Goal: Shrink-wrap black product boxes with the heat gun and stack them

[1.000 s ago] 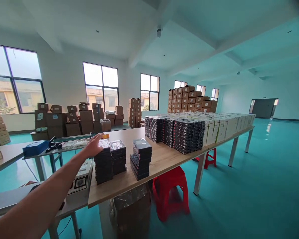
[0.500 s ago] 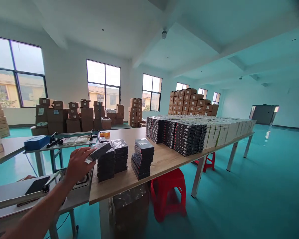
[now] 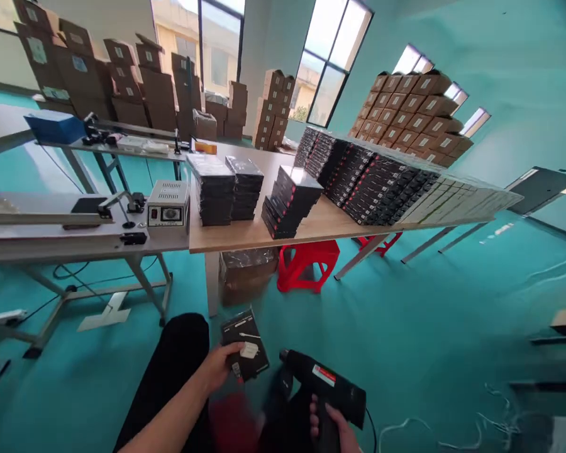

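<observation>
My left hand (image 3: 221, 366) grips a flat black box (image 3: 251, 333) by its lower left side, held over my lap. On its front are a printed white plug and cable, and clear film shows at its edges. In my right hand (image 3: 327, 420) is a black heat gun (image 3: 329, 381) with a red and white label, fingers wrapped round its handle. Its nozzle points left at the box, a short gap away. Stacks of similar black boxes (image 3: 212, 189) stand on the wooden table (image 3: 273, 233) ahead, the nearest one (image 3: 292, 200) stepped and uneven.
Long rows of wrapped boxes (image 3: 377, 182) cover the table's right part. Left is a sealing machine with a grey control unit (image 3: 168, 204). A red stool (image 3: 309, 264) and a carton (image 3: 248, 277) sit under the table. The gun's cord (image 3: 372, 428) trails at right.
My left hand has come from the table stacks down to my lap with a black box. The view has tilted down, and my right hand with the heat gun has come into sight.
</observation>
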The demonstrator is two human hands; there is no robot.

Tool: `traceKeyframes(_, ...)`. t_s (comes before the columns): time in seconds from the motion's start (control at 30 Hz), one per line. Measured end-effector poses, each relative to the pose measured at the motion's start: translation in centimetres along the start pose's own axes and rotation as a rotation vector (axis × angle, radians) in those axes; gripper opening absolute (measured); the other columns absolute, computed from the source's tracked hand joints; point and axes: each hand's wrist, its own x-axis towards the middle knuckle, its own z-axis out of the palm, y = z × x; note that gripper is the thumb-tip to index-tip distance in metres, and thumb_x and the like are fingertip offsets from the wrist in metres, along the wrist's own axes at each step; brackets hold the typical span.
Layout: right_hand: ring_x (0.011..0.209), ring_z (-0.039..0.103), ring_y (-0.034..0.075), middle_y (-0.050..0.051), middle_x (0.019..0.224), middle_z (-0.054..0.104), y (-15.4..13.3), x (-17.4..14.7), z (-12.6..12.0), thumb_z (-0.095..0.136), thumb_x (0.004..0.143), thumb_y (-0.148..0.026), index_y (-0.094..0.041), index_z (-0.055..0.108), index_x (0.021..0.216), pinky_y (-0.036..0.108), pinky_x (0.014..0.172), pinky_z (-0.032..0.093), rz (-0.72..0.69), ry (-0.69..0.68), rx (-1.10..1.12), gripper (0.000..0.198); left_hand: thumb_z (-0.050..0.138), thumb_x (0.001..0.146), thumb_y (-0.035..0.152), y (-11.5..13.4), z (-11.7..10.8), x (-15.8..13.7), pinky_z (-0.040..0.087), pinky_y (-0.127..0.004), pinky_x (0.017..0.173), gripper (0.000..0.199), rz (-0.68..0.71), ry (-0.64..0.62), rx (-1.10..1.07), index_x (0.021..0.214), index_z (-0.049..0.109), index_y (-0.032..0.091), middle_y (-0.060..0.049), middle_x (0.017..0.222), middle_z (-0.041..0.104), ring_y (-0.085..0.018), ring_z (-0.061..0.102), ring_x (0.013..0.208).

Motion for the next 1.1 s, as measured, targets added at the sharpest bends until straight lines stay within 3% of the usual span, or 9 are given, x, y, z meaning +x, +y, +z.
traceKeyframes(0.1,0.066,0.063,0.015,0.001,0.078,0.069,0.7,-2.6,-1.1,0.075,0.066,-0.036,-0.018,0.065,0.093,0.026,0.058,0.052,0.037,0.111,0.180,0.034,0.074,0.052,0.022,-3.1,-0.6,0.4,0.053,-0.036,0.068,0.042,0.020,0.043,0.169,0.093,0.066,0.015,-0.006,0.080,0.071,-0.025,0.067,0.078)
traceKeyframes(0.2,0.081,0.066,0.018,0.005,0.091,0.071,0.0,-5.8,-0.8,0.076,0.063,-0.030,-0.018,0.067,0.094,0.024,0.059,0.050,0.079,0.153,0.205,0.034,0.077,0.052,0.024,-3.7,-1.0,0.8,0.050,-0.035,0.068,0.040,0.057,-0.059,0.405,0.089,0.067,0.015,-0.004,0.076,0.070,-0.025,0.065,0.078)
traceKeyframes(0.3,0.089,0.065,0.022,0.010,0.103,0.069,-1.2,-8.6,0.2,0.074,0.065,-0.027,-0.015,0.068,0.096,0.027,0.062,0.049,0.103,0.106,0.195,0.033,0.077,0.055,0.031,-3.7,-1.0,0.9,0.048,-0.035,0.073,0.035,0.131,-0.149,0.566,0.086,0.069,0.016,-0.004,0.079,0.070,-0.027,0.063,0.083)
traceKeyframes(0.43,0.072,0.062,0.018,0.010,0.090,0.068,-2.9,-10.7,1.9,0.067,0.073,-0.027,-0.013,0.067,0.101,0.027,0.058,0.047,0.125,0.035,0.124,0.032,0.076,0.059,0.037,-4.2,-0.8,1.1,0.046,-0.034,0.075,0.037,0.160,-0.190,0.683,0.088,0.069,0.016,-0.004,0.082,0.069,-0.025,0.061,0.084)
traceKeyframes(0.67,0.068,0.061,0.017,0.009,0.087,0.067,-4.6,-11.5,4.2,0.063,0.076,-0.026,-0.012,0.066,0.101,0.026,0.058,0.046,0.152,0.071,-0.022,0.029,0.077,0.057,0.039,-4.4,-0.8,1.0,0.045,-0.032,0.075,0.038,0.161,-0.209,0.720,0.085,0.067,0.016,-0.003,0.081,0.068,-0.024,0.060,0.084)
traceKeyframes(0.9,0.068,0.061,0.017,0.009,0.086,0.066,-4.4,-11.0,4.2,0.060,0.079,-0.027,-0.012,0.065,0.102,0.026,0.057,0.047,0.104,0.089,-0.103,0.028,0.076,0.058,0.043,-4.1,-0.8,0.5,0.044,-0.031,0.071,0.038,0.160,-0.227,0.738,0.084,0.067,0.016,-0.003,0.079,0.068,-0.024,0.060,0.080)
traceKeyframes(1.1,0.067,0.062,0.017,0.009,0.086,0.066,-4.3,-10.8,4.7,0.060,0.079,-0.028,-0.011,0.064,0.103,0.026,0.056,0.048,0.096,0.066,-0.098,0.029,0.073,0.063,0.040,-4.0,-0.8,0.2,0.039,-0.030,0.073,0.029,0.189,-0.228,1.014,0.085,0.068,0.022,-0.002,0.083,0.067,-0.024,0.060,0.084)
